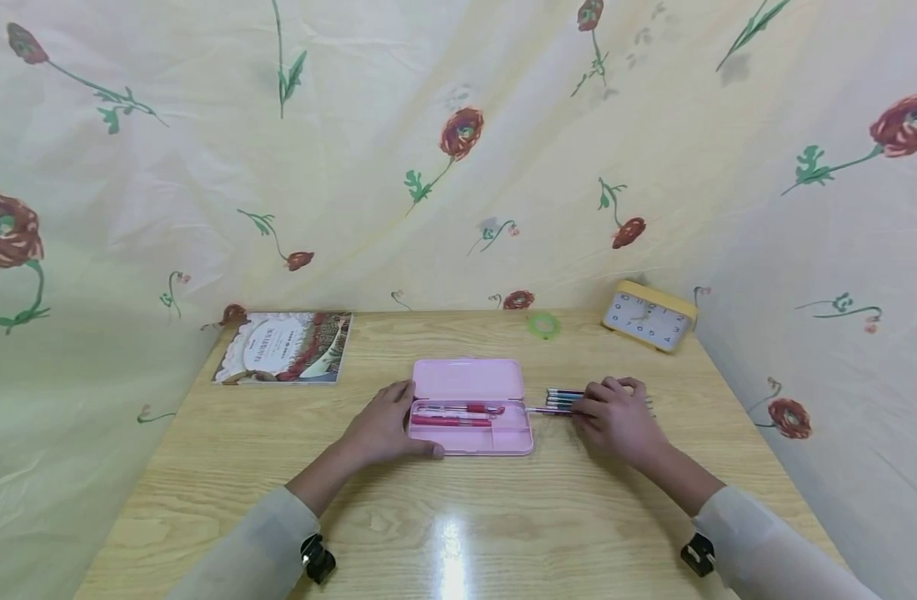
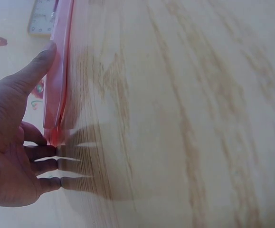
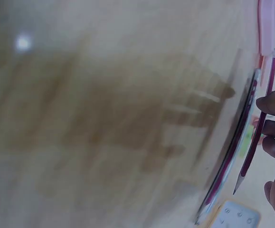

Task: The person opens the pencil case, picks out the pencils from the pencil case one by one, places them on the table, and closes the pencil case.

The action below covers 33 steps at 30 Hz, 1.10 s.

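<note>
A pink pencil case (image 1: 468, 379) lies with its lid folded back, and red and clear pens (image 1: 451, 422) rest in its long compartment. My left hand (image 1: 383, 425) rests against the case's left end, its thumb along the front wall; the left wrist view shows the other fingers spread at the end. With thumb and fingertips my right hand (image 1: 616, 417) pinches a dark red pencil (image 3: 271, 76), whose blunt end is at the case's right edge and whose sharpened tip points away from it. Under and beside this hand several pencils (image 1: 560, 401) lie side by side, partly hidden.
On the wooden table (image 1: 383, 525), a booklet (image 1: 286, 348) lies at the back left. A green tape ring (image 1: 544, 325) is behind the case, and a yellow clock (image 1: 649, 315) stands at the back right. Flowered cloth (image 1: 368, 150) hangs around the table.
</note>
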### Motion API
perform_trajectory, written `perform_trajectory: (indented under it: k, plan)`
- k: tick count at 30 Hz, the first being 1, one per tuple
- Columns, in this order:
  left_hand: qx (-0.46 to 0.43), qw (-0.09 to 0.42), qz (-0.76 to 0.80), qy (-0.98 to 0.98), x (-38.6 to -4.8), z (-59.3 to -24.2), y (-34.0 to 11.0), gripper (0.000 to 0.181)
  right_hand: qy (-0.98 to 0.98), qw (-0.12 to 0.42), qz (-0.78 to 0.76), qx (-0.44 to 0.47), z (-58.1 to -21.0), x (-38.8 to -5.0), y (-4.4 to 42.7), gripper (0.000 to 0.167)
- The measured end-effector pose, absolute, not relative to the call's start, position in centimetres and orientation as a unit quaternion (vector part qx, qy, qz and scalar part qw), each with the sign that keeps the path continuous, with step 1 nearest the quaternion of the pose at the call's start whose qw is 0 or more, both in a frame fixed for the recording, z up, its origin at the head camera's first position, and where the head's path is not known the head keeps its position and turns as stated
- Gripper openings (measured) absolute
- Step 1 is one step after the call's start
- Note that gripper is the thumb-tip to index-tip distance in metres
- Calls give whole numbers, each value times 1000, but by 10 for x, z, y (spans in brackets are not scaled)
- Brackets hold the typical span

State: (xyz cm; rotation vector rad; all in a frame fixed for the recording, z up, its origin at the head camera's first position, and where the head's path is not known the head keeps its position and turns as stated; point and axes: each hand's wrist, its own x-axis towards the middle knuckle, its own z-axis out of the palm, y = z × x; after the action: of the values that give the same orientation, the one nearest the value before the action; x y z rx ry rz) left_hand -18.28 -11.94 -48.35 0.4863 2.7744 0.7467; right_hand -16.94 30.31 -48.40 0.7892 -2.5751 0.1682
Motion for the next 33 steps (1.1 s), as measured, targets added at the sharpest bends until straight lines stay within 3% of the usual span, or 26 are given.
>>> perform_trajectory:
  k: [8, 26, 33]
  plan:
    - [167, 113, 251, 947, -182, -483, -119, 137, -941, 202, 44, 269, -490, -160, 320, 16]
    - [161, 116, 254, 946, -181, -483, -120, 137, -923, 247, 33, 293, -502, -161, 330, 20]
    - [164, 118, 257, 945, -183, -484, -120, 137, -932, 217, 88, 278, -497, -171, 322, 15]
